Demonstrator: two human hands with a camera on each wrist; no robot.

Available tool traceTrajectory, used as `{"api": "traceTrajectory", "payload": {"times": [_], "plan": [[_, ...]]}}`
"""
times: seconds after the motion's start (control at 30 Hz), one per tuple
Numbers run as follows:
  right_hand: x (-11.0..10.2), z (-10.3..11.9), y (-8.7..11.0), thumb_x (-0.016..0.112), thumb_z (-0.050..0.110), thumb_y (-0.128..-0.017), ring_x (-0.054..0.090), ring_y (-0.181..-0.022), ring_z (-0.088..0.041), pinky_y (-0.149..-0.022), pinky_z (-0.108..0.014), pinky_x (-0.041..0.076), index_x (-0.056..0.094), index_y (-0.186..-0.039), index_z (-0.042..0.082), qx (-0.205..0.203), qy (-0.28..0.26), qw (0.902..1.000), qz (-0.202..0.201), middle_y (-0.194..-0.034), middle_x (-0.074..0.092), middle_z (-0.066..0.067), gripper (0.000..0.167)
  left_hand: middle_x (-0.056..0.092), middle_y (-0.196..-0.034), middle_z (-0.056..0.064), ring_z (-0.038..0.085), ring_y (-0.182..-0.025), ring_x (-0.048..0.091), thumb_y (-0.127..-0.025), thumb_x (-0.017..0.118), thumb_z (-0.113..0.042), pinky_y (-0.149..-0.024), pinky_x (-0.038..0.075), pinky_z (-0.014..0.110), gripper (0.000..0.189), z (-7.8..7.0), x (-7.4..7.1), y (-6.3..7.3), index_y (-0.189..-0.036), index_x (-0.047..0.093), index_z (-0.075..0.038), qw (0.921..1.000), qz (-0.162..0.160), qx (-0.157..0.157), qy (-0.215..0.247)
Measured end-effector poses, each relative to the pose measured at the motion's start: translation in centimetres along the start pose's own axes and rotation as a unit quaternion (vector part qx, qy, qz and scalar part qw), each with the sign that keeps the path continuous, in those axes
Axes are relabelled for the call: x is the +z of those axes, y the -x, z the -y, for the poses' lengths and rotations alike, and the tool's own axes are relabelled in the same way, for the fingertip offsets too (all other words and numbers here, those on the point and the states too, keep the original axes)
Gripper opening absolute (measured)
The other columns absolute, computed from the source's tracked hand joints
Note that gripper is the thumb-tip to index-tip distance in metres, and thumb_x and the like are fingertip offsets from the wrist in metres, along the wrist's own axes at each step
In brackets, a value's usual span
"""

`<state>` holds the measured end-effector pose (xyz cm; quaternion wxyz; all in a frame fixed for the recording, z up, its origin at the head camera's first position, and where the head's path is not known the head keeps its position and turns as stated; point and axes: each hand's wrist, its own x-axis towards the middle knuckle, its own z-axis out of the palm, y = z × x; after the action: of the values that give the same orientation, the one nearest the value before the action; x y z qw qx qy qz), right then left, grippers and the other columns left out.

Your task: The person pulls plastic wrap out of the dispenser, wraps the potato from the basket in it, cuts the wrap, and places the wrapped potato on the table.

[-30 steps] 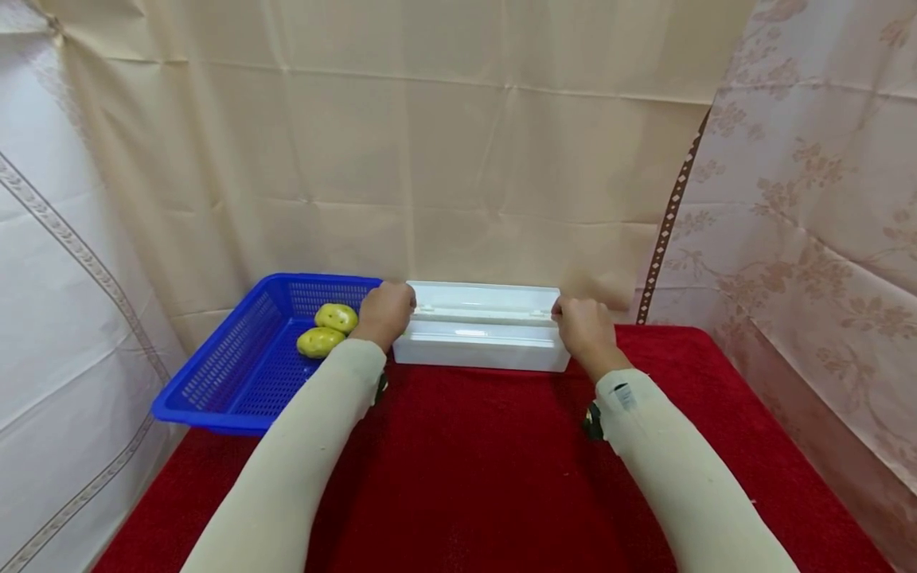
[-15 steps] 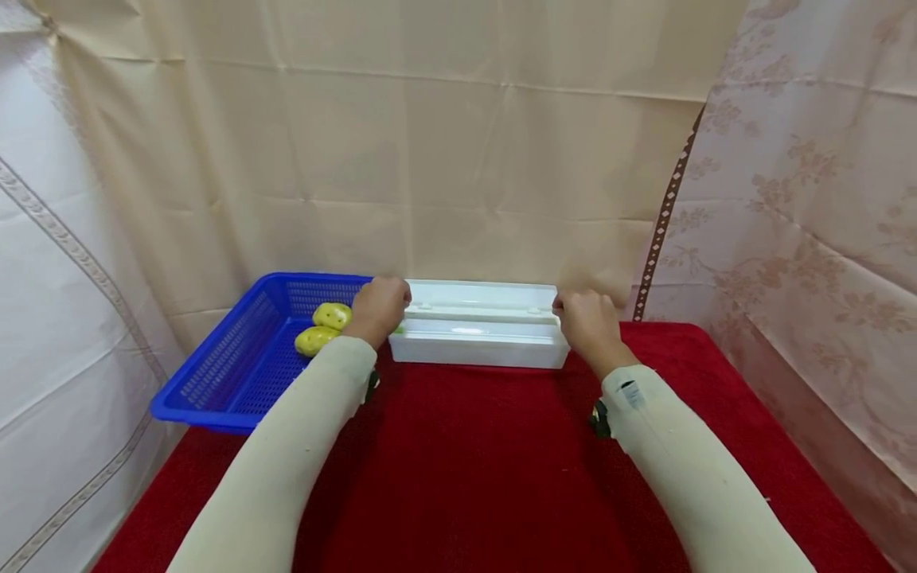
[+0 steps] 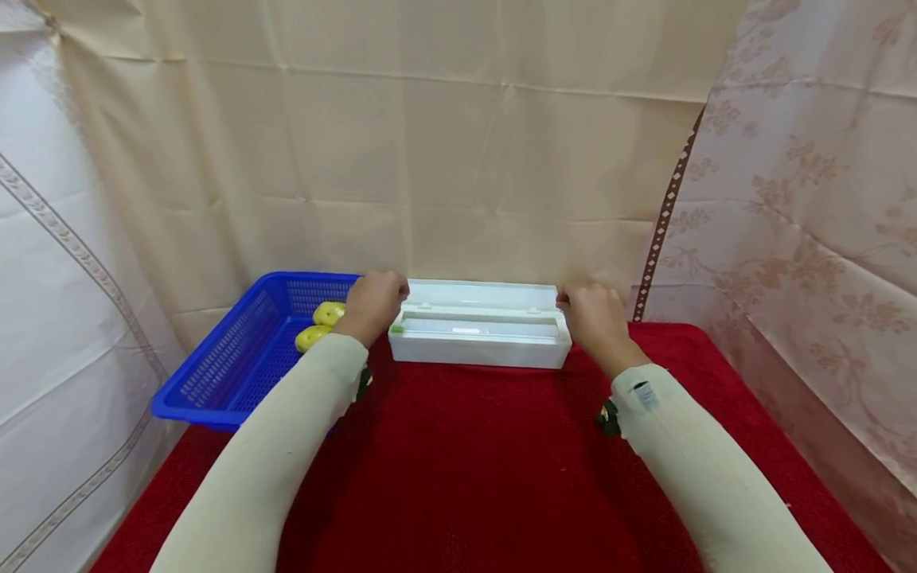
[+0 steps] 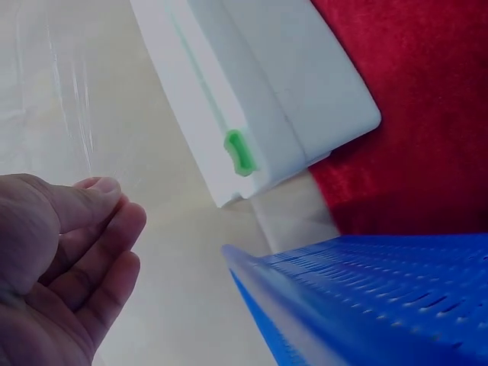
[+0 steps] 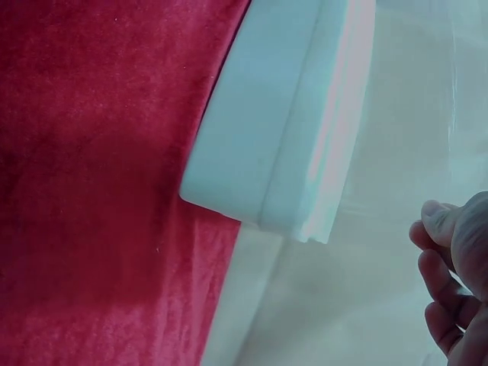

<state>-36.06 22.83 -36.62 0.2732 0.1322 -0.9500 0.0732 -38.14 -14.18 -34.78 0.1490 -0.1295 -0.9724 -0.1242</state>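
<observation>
A white cling film dispenser (image 3: pixel 480 354) lies at the back of the table with its lid (image 3: pixel 480 294) raised behind it. A small green slider (image 4: pixel 240 152) shows at its left end. My left hand (image 3: pixel 374 302), above the dispenser's left end, pinches clear cling film (image 4: pixel 72 107) between thumb and fingertips. Over the opposite end, my right hand (image 3: pixel 596 318) pinches the film's other side, thumb against forefinger in the right wrist view. Faint streaks and creases in the sheet run up to the left fingertips. Both hands are apart from the dispenser in the wrist views.
Left of the dispenser stands a blue perforated basket (image 3: pixel 215 398), its rim close to my left forearm. Two yellow potatoes (image 3: pixel 329 313) lie in it, partly covered by my left hand. A red cloth (image 3: pixel 466 477) covers the table; a beige curtain (image 3: pixel 458 159) hangs behind.
My left hand has shifted left and slightly up, uncovering the green slider and hiding more of the potatoes. My right hand has moved slightly right and up. The dispenser's long opening shows more plainly.
</observation>
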Motion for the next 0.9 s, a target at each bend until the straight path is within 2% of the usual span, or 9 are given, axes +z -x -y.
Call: {"api": "traceTrajectory", "payload": {"times": [0.13, 0.33, 0.57, 0.9], "plan": [[-0.3, -0.2, 0.0, 0.077, 0.012, -0.089, 0.070, -0.086, -0.036, -0.075, -0.056, 0.051, 0.075, -0.092, 0.010, -0.020, -0.009, 0.9995, -0.024, -0.088, 0.076, -0.010, 0.004, 0.078, -0.105, 0.010, 0.034, -0.100, 0.072, -0.099, 0.065, -0.013, -0.084, 0.058, 0.050, 0.016, 0.0, -0.5, 0.1, -0.104, 0.081, -0.011, 0.9998, -0.016, 0.008, 0.000], [-1.1, -0.3, 0.1, 0.078, 0.009, -0.086, 0.069, -0.081, -0.038, -0.072, -0.056, 0.050, 0.075, -0.090, 0.009, -0.040, -0.015, 0.9975, -0.056, -0.086, 0.075, -0.010, 0.005, 0.078, -0.107, 0.009, 0.033, -0.103, 0.071, -0.098, 0.066, -0.013, -0.086, 0.058, 0.049, 0.016, -0.1, -1.3, 0.2, -0.106, 0.080, -0.012, 0.9998, -0.013, 0.012, -0.002], [-2.1, -0.1, 0.0, 0.077, 0.009, -0.089, 0.069, -0.083, -0.038, -0.078, -0.057, 0.049, 0.075, -0.093, 0.009, -0.035, -0.028, 0.9975, -0.055, -0.088, 0.076, -0.010, 0.004, 0.077, -0.109, 0.010, 0.033, -0.104, 0.071, -0.095, 0.067, -0.012, -0.086, 0.058, 0.050, 0.016, -0.2, -2.4, 0.3, -0.106, 0.080, -0.012, 0.9995, -0.027, 0.010, 0.009], [-3.6, -0.1, 0.2, 0.077, 0.019, -0.092, 0.069, -0.082, -0.034, -0.071, -0.055, 0.047, 0.075, -0.090, 0.014, -0.040, -0.009, 0.9962, -0.077, -0.085, 0.076, -0.006, 0.006, 0.078, -0.106, 0.010, 0.034, -0.102, 0.071, -0.094, 0.069, -0.012, -0.086, 0.057, 0.050, 0.014, -0.6, -3.7, 0.8, -0.103, 0.080, -0.012, 0.9984, -0.050, 0.027, -0.006]]}}
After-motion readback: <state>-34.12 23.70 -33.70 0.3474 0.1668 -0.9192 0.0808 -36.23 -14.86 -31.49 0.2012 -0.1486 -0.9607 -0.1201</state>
